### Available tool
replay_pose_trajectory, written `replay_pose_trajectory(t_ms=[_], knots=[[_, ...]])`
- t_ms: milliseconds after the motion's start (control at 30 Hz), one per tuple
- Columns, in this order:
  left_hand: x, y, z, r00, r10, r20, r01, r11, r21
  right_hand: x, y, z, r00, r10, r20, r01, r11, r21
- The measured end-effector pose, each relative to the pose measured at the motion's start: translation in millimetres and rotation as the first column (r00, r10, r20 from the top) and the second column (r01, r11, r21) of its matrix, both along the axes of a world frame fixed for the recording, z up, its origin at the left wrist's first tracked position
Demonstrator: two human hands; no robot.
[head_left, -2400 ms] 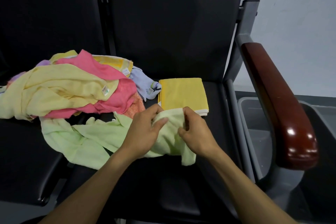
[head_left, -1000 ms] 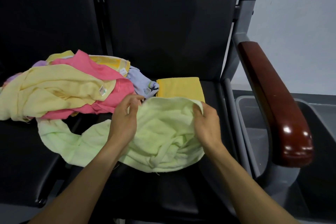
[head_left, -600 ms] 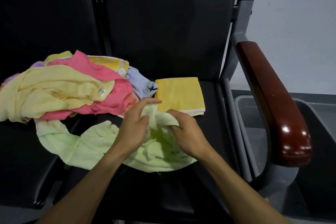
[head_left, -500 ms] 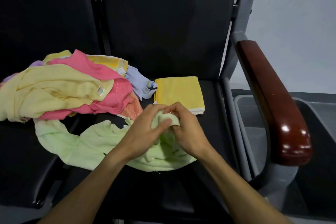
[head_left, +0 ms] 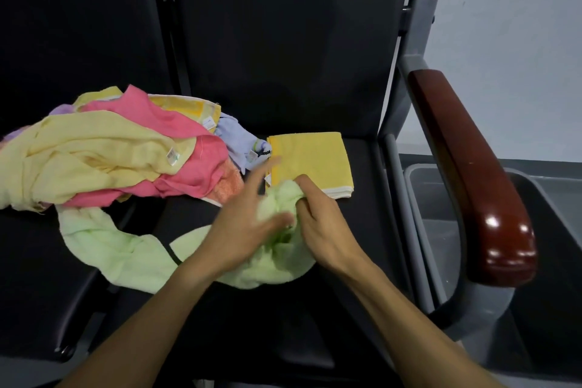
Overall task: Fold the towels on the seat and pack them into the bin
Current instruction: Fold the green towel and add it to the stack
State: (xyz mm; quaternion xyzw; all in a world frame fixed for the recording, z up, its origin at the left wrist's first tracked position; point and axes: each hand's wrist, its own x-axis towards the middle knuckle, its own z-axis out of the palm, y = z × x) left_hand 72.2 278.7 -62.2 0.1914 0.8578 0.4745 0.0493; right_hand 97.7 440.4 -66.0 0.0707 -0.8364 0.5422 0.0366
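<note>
You look down on a black seat (head_left: 315,309) in a row of padded chairs, and everything here is placed from the folded yellow towel (head_left: 310,161) lying flat near the seat's back. Just in front of that towel, your right hand (head_left: 321,224) grips a bunched fold of the green towel (head_left: 126,249), with fingers curled into the cloth and the index finger raised over the top of the bunch. Your left hand (head_left: 242,230), to the left of the right one and also in front of the yellow towel, is blurred; its fingers look spread and fairly straight, with the thumb against the green cloth, but you cannot tell for sure whether it holds anything. The green towel is crumpled under both hands, and a long tail of it trails away to the left across the gap onto the next seat. Left of the yellow towel, touching its edge, lies a small lilac towel (head_left: 239,142), and beyond it sits a loose pile (head_left: 110,154) of unfolded towels: pale yellow on top, pink beneath, with orange showing at the near edge. Right of the yellow towel stands a grey metal armrest post topped by a glossy reddish-brown armrest (head_left: 466,167). Past the armrest, lower down, is the grey bin (head_left: 441,230); the part of its inside that shows holds no towel.
</note>
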Motion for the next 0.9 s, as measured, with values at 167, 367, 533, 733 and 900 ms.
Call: replay_pose_trajectory(t_ms=[167,367,533,733,900], knots=[[-4.3,2.3,-6.7,0.969,0.195,-0.153,-0.195,0.981,0.019,-2.4,6.9,-10.2,0.998,-0.064,0.014,0.058,0.968,0.245],[-2.1,2.4,1.2,0.87,0.486,-0.081,-0.433,0.832,0.346,-3.4,12.6,-18.7,0.962,-0.228,0.15,0.155,0.91,0.386],[-15.3,-16.1,-8.6,0.891,0.453,0.037,-0.453,0.88,0.138,-6.3,11.8,-1.4,0.953,-0.233,0.193,0.248,0.967,-0.054],[-8.2,-2.9,-18.7,0.992,-0.024,-0.122,0.002,0.985,-0.174,-11.1,6.3,2.2,0.887,-0.028,0.461,0.306,0.783,-0.541],[-5.7,0.8,-23.3,0.99,-0.075,-0.119,0.036,0.952,-0.304,-12.3,12.3,-0.3,0.859,-0.057,0.508,0.385,0.726,-0.57]])
